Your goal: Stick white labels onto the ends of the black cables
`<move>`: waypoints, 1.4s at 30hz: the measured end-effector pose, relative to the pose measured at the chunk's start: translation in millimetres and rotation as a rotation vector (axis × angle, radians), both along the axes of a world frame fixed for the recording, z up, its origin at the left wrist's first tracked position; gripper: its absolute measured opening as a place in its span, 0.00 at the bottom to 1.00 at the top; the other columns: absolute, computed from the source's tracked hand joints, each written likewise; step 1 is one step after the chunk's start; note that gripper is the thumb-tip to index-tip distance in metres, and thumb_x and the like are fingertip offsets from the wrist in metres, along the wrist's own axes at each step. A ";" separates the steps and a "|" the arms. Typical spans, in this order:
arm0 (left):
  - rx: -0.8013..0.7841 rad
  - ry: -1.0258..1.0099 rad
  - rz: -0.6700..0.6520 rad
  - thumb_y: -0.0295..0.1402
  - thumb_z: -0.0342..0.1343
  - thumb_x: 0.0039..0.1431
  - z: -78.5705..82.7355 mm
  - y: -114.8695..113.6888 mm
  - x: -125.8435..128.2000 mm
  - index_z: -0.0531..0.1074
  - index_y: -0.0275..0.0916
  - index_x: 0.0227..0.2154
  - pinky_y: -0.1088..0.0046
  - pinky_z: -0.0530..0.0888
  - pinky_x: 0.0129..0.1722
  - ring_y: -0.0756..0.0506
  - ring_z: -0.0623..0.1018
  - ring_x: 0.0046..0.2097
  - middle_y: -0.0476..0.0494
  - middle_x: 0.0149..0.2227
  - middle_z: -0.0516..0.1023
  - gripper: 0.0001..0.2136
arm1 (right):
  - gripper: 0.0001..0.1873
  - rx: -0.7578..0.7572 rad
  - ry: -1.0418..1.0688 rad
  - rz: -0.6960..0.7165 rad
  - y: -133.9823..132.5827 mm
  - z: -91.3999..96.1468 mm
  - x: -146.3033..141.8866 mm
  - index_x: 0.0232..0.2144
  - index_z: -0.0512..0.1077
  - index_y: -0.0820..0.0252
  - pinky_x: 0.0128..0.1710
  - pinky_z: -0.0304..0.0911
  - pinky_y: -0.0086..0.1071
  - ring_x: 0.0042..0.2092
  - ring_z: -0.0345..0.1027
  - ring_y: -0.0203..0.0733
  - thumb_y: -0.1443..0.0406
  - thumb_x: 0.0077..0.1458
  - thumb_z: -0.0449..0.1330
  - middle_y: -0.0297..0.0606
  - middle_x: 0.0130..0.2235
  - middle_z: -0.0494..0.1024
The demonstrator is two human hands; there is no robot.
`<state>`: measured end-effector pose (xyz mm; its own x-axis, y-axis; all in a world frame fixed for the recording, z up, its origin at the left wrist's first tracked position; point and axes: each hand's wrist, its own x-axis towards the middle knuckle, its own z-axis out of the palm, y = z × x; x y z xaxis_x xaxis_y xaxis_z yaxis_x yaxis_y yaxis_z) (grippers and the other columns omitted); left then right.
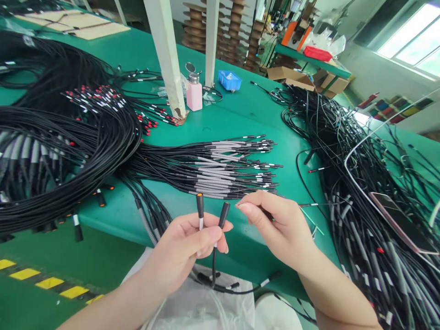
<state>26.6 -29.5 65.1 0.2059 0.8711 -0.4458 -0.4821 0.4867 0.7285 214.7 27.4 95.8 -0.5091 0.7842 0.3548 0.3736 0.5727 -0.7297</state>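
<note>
My left hand [192,243] grips two black cable connectors near the front edge of the green table. One connector [200,205] stands upright with an orange end and a white label below it. The other connector [224,215] tilts to the right, and its black cable [213,268] hangs down below my fingers. My right hand [278,224] is closed in a pinch just right of the tilted connector, apart from it. What the pinch holds, if anything, is too small to tell. Beyond both hands lies a row of black cables [213,172] with grey ribbed sleeves.
Coiled black cables [113,137] fill the left side. A cable heap [343,151] with a phone [402,222] on it covers the right. Farther back stand a white post [167,59], a pink pump bottle [194,95] and a blue bin [229,81].
</note>
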 end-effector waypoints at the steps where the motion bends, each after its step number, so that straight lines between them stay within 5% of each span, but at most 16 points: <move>1: -0.006 0.001 -0.001 0.37 0.71 0.48 -0.1 0.4 0.4 0.83 0.40 0.22 0.74 0.55 0.25 0.53 0.58 0.22 0.47 0.18 0.76 0.07 | 0.09 0.024 -0.011 -0.005 -0.9 -0.6 0.3 0.35 0.75 0.59 0.28 0.64 0.27 0.28 0.69 0.33 0.65 0.68 0.57 0.33 0.29 0.79; 14: -0.032 0.049 0.004 0.36 0.72 0.46 3.7 0.8 0.2 0.81 0.42 0.20 0.74 0.61 0.28 0.49 0.70 0.26 0.47 0.19 0.79 0.07 | 0.12 0.036 -0.067 0.070 -2.3 -7.1 -3.5 0.32 0.74 0.59 0.28 0.61 0.27 0.27 0.66 0.33 0.66 0.69 0.55 0.33 0.27 0.77; 33: -0.004 0.100 0.005 0.35 0.70 0.47 1.4 1.9 0.4 0.77 0.41 0.18 0.72 0.61 0.27 0.48 0.68 0.25 0.46 0.19 0.78 0.09 | 0.15 -0.054 -0.097 0.055 -0.3 -5.7 -1.5 0.31 0.73 0.59 0.28 0.59 0.28 0.27 0.64 0.33 0.63 0.70 0.53 0.33 0.27 0.75; 37: -0.004 0.092 0.002 0.35 0.70 0.47 -0.7 1.1 -0.1 0.79 0.41 0.20 0.72 0.61 0.27 0.49 0.68 0.25 0.47 0.19 0.78 0.07 | 0.18 -0.177 -0.107 0.155 1.7 -2.1 0.7 0.30 0.75 0.58 0.26 0.58 0.28 0.25 0.62 0.32 0.61 0.71 0.52 0.32 0.25 0.74; 42: -0.021 0.082 0.025 0.35 0.70 0.47 0.1 0.9 0.1 0.80 0.42 0.20 0.72 0.63 0.29 0.48 0.71 0.26 0.48 0.18 0.78 0.07 | 0.17 -0.080 -0.046 0.024 2.5 -2.7 0.6 0.30 0.73 0.59 0.27 0.59 0.28 0.26 0.63 0.33 0.60 0.70 0.52 0.33 0.26 0.74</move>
